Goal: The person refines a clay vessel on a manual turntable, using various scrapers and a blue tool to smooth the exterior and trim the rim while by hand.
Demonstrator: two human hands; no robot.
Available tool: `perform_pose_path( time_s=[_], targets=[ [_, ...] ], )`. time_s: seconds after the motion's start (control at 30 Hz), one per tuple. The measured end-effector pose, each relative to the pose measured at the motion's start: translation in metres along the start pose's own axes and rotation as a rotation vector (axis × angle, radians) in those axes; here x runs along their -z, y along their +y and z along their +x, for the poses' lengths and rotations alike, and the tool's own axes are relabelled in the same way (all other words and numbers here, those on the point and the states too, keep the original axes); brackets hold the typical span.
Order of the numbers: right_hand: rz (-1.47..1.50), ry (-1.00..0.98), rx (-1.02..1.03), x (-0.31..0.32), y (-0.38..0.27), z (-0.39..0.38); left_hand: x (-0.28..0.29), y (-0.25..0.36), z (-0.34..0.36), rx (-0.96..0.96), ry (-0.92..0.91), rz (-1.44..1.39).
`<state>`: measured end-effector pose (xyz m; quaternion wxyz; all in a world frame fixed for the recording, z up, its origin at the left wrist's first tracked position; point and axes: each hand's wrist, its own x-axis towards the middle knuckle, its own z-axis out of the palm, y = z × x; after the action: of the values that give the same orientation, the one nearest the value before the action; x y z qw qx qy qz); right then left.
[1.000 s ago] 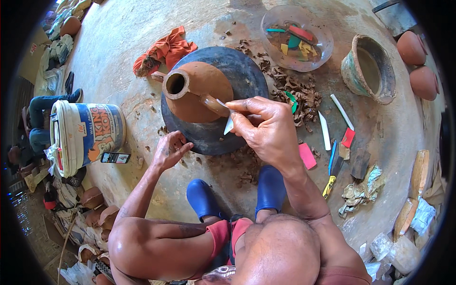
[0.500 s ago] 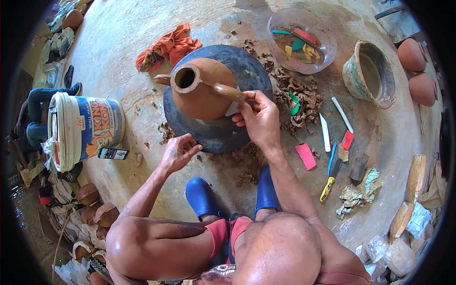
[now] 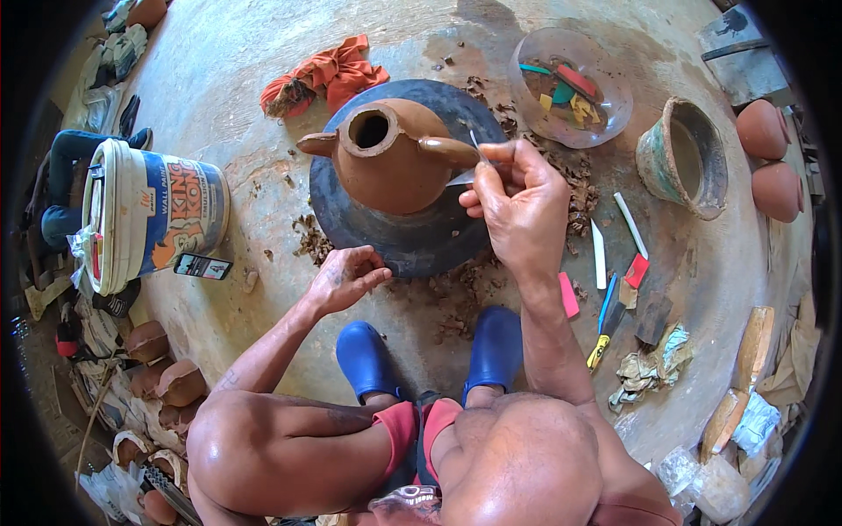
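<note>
A brown clay jug with a round mouth stands on a dark round turntable. One pointed clay arm juts from its left, and a longer tubular one from its right. My right hand is closed, pinching a thin, pale flexible strip at the tip of the right clay arm. The strip shows both above and below that tip; its middle is hidden by fingers and clay. Curled at the turntable's near edge, my left hand has thumb and fingertips against the rim.
Clay shavings lie right of the turntable, an orange rag behind it. A clear bowl holds coloured scraps. Rightward are a rough-rimmed pot, white strips and a yellow-handled knife. A paint bucket and phone sit left.
My right hand has turned and moved up and right, bringing the strip from below the right clay arm to around its tip. My left hand stays at the turntable's rim. The whole view has shifted slightly.
</note>
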<state>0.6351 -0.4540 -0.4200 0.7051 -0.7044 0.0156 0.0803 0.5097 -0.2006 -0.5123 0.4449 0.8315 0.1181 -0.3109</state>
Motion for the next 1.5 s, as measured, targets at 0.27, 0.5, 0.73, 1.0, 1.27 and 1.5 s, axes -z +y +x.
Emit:
perform_pose_path(
  time_s=[0.27,0.5,0.73,1.0,1.27,1.5],
  targets=[
    [-0.284,0.033,0.32,0.019,-0.026,0.036,-0.011,-0.001,-0.003,-0.03,-0.062,-0.095],
    [-0.634,-0.053,0.878,0.041,-0.02,0.065,-0.014,0.003,-0.001,-0.075,-0.082,-0.156],
    [-0.928,-0.379,1.389,0.042,-0.006,0.07,-0.011,-0.008,-0.004,-0.048,-0.055,-0.171],
    [-0.651,-0.091,1.315,0.045,0.075,0.054,-0.012,-0.013,0.0,-0.059,-0.04,-0.192],
    [-0.286,0.361,0.695,0.006,0.12,0.036,-0.011,-0.003,0.0,-0.011,-0.065,-0.172],
    [0.061,-0.011,-0.027,-0.008,0.062,0.031,-0.012,-0.002,0.002,-0.004,-0.067,-0.135]
  ],
)
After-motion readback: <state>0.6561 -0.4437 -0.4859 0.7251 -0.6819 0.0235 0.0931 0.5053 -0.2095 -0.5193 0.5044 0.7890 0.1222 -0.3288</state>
